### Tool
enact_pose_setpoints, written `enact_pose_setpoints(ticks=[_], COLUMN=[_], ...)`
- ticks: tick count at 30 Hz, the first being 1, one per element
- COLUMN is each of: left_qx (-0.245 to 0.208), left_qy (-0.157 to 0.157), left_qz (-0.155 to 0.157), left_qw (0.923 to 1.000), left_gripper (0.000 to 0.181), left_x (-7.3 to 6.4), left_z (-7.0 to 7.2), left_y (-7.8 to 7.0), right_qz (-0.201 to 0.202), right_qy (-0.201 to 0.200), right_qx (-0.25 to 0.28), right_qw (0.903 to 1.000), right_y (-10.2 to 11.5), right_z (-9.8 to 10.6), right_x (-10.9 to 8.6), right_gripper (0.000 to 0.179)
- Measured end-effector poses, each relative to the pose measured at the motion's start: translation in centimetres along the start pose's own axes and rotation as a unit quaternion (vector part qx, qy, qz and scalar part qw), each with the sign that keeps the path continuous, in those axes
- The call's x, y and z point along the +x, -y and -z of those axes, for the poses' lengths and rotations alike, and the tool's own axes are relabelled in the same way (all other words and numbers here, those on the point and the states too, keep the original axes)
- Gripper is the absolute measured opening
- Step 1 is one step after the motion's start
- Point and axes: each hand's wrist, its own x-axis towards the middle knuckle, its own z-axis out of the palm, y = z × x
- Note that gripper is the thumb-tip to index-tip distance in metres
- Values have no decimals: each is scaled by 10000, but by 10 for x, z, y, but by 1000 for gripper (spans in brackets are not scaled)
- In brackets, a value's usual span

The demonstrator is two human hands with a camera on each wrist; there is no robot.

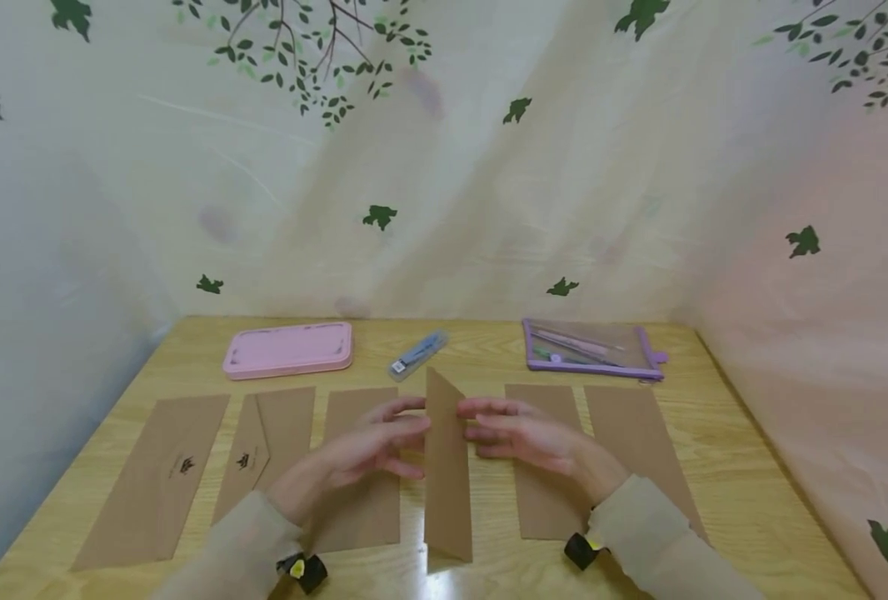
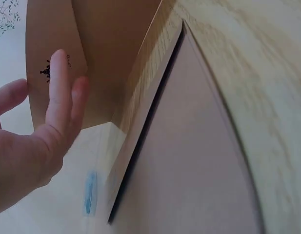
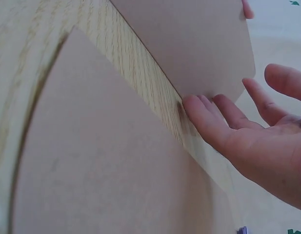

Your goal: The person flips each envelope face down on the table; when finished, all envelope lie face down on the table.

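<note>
A brown paper envelope stands upright on its long edge in the middle of the table. My left hand is at its left face with fingers extended; in the left wrist view that face shows a flap and a small black crown print. From the other side, the extended fingers of my right hand touch the plain face. Neither hand curls round the envelope. Flat envelopes lie under each forearm, one on the left and one on the right.
Farther left lie a crown-printed envelope and one with its pointed flap showing. Another envelope lies far right. Along the back are a pink case, a small blue clear pack and a purple-edged zip pouch with pens.
</note>
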Motion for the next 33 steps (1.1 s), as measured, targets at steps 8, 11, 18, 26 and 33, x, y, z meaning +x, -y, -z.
enact_pose_setpoints(ticks=[8,11,18,26,33], left_qx=[4,64,207,180,162], left_qy=[7,-94,-294,-420,-455], left_qz=[121,139,58,96,154], left_qw=[9999,9998,9993,9989,9987], left_gripper=[72,76,76,73,67], left_x=[-9,-11,-12,-8,-8], left_z=[8,10,15,12,5], left_y=[-1,0,7,9,9], right_qz=[-62,-38,109,164,243], right_qy=[-154,-269,-569,-572,-666], right_qx=[-58,-71,-54,-70,-80], right_qw=[9998,9996,9983,9982,9975], right_y=[-3,-3,-2,-1,-2], right_z=[2,1,-1,0,1], right_x=[1,0,-2,-2,1], right_gripper=[54,55,60,62,62])
